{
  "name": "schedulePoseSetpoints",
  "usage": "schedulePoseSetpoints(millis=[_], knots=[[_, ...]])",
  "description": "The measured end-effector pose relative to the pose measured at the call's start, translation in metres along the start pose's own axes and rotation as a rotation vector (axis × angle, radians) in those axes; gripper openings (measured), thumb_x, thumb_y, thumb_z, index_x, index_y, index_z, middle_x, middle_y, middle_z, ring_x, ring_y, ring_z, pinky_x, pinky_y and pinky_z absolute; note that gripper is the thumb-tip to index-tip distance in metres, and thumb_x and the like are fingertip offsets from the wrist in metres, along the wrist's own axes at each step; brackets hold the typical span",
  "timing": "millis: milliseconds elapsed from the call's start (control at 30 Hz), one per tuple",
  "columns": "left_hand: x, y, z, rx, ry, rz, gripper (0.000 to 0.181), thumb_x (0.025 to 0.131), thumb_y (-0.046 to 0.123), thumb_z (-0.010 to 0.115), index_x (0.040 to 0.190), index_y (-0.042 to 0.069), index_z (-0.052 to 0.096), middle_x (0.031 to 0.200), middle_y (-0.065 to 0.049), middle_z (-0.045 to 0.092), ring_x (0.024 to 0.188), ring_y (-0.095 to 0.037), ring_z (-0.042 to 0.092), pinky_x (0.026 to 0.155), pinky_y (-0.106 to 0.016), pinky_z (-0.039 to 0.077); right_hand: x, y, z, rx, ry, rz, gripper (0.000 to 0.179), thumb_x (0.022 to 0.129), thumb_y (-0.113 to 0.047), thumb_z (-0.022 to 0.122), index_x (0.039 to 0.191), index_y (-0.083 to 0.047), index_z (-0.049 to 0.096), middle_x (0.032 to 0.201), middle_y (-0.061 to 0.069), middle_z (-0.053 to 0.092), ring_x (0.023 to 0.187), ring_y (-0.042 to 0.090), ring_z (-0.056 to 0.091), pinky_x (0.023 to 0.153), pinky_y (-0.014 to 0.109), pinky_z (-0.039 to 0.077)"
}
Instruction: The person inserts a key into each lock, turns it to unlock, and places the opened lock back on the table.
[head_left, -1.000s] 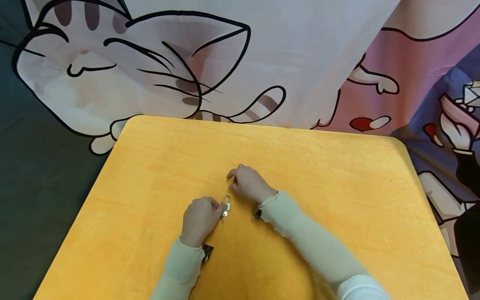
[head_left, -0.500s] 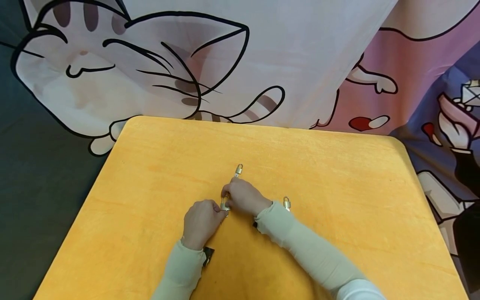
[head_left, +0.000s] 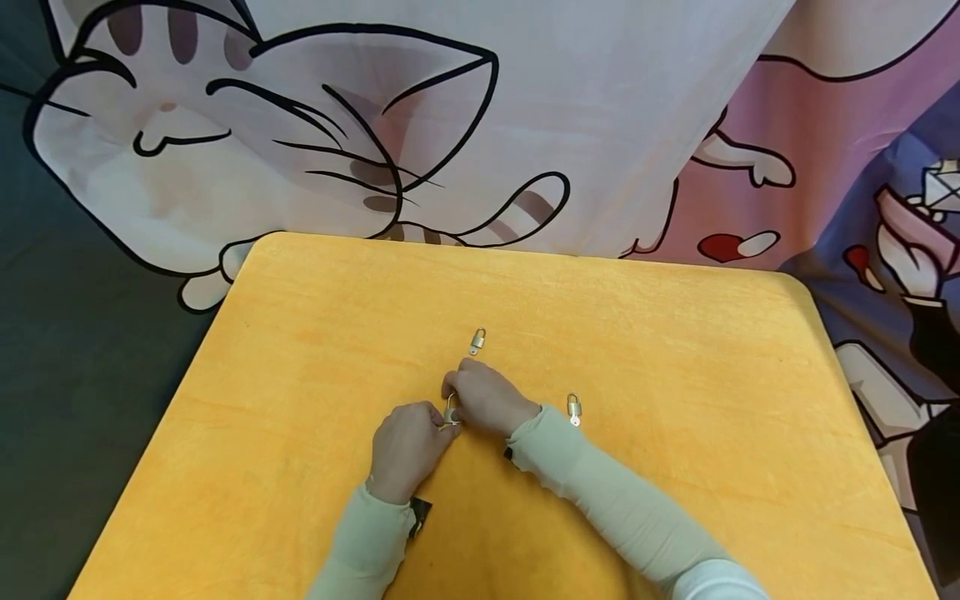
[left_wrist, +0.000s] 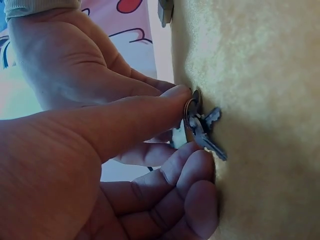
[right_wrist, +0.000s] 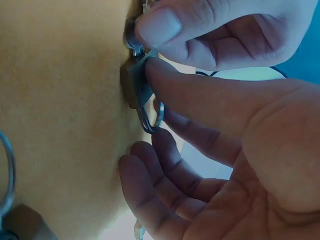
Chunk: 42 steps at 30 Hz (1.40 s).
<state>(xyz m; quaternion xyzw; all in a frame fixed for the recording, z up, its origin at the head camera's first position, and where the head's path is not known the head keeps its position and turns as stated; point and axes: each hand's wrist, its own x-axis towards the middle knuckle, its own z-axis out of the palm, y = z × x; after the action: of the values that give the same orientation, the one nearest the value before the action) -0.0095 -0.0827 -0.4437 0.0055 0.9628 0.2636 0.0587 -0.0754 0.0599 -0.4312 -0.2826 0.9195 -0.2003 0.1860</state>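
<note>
A small brass padlock (right_wrist: 131, 82) is held between my two hands just over the table. My right hand (head_left: 491, 396) pinches its body, thumb on one face in the right wrist view. The padlock's shackle (right_wrist: 146, 120) points toward the right fingers; whether it is latched cannot be told. At the keyhole end, my left hand (head_left: 408, 450) pinches a key (right_wrist: 132, 35) between thumb and finger. More keys on a ring (left_wrist: 202, 132) hang beside the left thumb in the left wrist view. Fingers hide part of the lock.
Another padlock (head_left: 477, 340) with a key lies beyond the right hand. A further padlock (head_left: 573, 408), also with a key, lies right of it, close to the right sleeve. The yellow table (head_left: 675, 358) meets a printed cloth (head_left: 600, 125) at its far edge.
My right hand has come down and left from near the far padlock to grip the one at the left hand. The left fingers have shifted slightly onto the key end.
</note>
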Motion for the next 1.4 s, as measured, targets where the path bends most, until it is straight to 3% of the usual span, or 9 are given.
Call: schedulePoseSetpoints(millis=[267,467,767,1033,1267,1400], knots=[[0.0,0.0,0.0,-0.019,-0.001,0.037,0.024,0.082,0.024,0.083,0.066,0.015,0.068,0.06,0.006,0.059,0.047,-0.008,0.047,0.045,-0.026,0.04,-0.004,0.011,-0.004,0.171,-0.037,-0.044,0.017,0.086,-0.007,0.079,0.093,-0.013,0.064,0.079,-0.005,0.061,0.072,0.011,0.055,0.069,0.025,0.047],[0.0,-0.002,0.0,-0.056,-0.01,0.091,0.027,0.085,0.018,0.08,0.062,0.016,0.065,0.057,0.007,0.055,0.046,-0.007,0.045,0.045,-0.026,0.039,-0.009,0.019,-0.01,0.254,-0.073,-0.061,0.015,0.09,-0.008,0.076,0.094,-0.014,0.064,0.081,-0.006,0.061,0.073,0.01,0.056,0.072,0.026,0.048],[0.001,-0.001,-0.002,-0.089,-0.029,0.149,0.024,0.086,0.009,0.072,0.066,0.015,0.062,0.056,0.007,0.05,0.048,-0.008,0.044,0.048,-0.026,0.038,-0.014,0.028,-0.012,0.312,-0.095,-0.097,0.005,0.092,-0.014,0.074,0.094,-0.018,0.074,0.09,-0.01,0.069,0.08,0.005,0.061,0.077,0.027,0.051],[0.001,0.001,-0.001,-0.149,-0.061,0.192,0.022,0.087,0.006,0.071,0.068,0.015,0.065,0.061,0.007,0.057,0.052,-0.005,0.048,0.052,-0.025,0.043,-0.016,0.036,-0.014,0.352,-0.136,-0.087,0.007,0.093,-0.013,0.073,0.094,-0.019,0.074,0.089,-0.011,0.068,0.079,0.006,0.06,0.076,0.027,0.05],[0.001,0.001,-0.003,-0.216,-0.142,0.185,0.017,0.088,0.012,0.076,0.073,0.014,0.069,0.067,0.007,0.062,0.059,-0.006,0.053,0.058,-0.027,0.047,-0.017,0.043,-0.023,0.422,-0.209,-0.118,0.006,0.094,-0.013,0.072,0.095,-0.018,0.074,0.089,-0.011,0.068,0.078,0.009,0.06,0.075,0.028,0.051],[-0.001,-0.002,-0.004,-0.236,-0.155,0.142,0.016,0.088,0.012,0.077,0.073,0.016,0.07,0.067,0.008,0.062,0.059,-0.007,0.054,0.059,-0.029,0.048,-0.018,0.052,-0.033,0.433,-0.145,-0.084,0.006,0.095,-0.014,0.071,0.098,-0.017,0.075,0.089,-0.009,0.069,0.079,0.009,0.06,0.076,0.029,0.051]])
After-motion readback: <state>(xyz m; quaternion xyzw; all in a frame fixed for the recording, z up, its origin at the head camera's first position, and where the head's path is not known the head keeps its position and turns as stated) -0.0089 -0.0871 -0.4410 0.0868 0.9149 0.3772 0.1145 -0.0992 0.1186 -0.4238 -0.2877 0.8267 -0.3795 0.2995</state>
